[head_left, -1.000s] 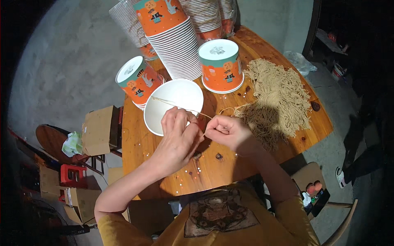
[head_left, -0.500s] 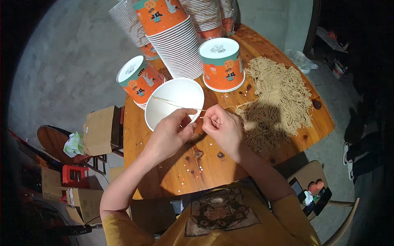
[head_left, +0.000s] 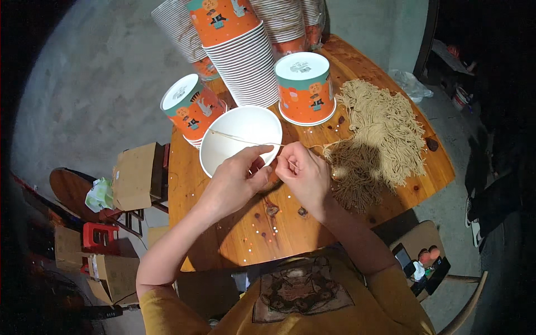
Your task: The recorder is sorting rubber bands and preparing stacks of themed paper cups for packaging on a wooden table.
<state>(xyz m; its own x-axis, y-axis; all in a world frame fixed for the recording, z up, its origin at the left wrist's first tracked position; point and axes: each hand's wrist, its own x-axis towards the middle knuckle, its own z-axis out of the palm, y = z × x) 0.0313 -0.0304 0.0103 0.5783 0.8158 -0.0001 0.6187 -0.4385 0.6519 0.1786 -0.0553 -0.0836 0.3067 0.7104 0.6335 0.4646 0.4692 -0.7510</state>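
A thin beige cord stretches over the white paper bowl into my right hand, whose fingers are pinched closed on it. A short end of cord shows by those fingers, and another stretch runs toward the bundle of beige cords on the right. My left hand is just left of the right one, in front of the bowl. Its index finger reaches along below the cord, with the thumb apart from it; the other fingers are partly hidden.
Behind the bowl stand a tall stack of orange paper buckets and two shorter upturned ones, a left bucket and a right bucket. Small pale bits dot the wooden table. A cardboard box is at the left.
The view has shifted slightly. My left index finger and thumb look a little further apart. My right hand keeps its pinch on the cord.
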